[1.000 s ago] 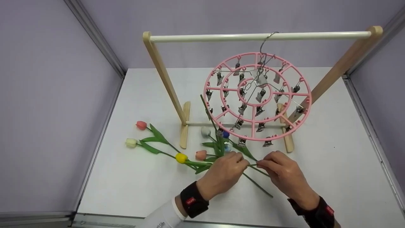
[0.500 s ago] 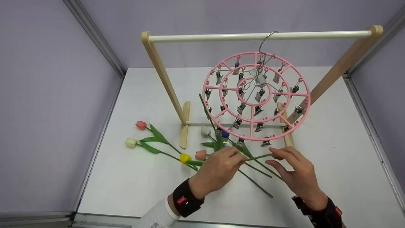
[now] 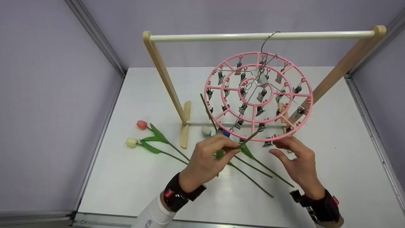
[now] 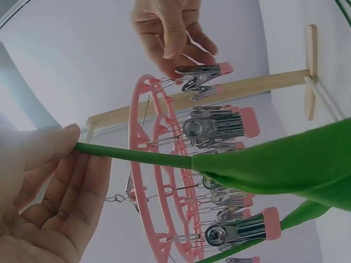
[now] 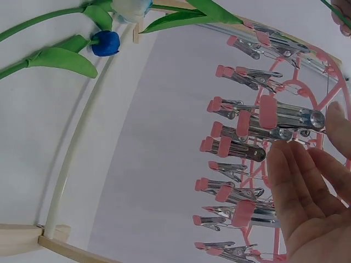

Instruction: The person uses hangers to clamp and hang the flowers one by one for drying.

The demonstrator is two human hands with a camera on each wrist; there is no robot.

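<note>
Red tulip (image 3: 141,124) and cream tulip (image 3: 131,142) lie left of centre beside wooden rack (image 3: 163,74); grey tulip (image 3: 206,131) near centre.

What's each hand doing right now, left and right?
Left hand: pinches a green flower stem, lifted toward the pink clip hanger.
Right hand: open, holds nothing, fingers at the hanger's lower clips.

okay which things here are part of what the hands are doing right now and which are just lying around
In use:
- left hand, pinching a green tulip stem
- right hand, open at a metal clip
- pink clip hanger

Lying about:
- red tulip
- cream tulip
- loose stems
- wooden rack, only carrying the hanger
</note>
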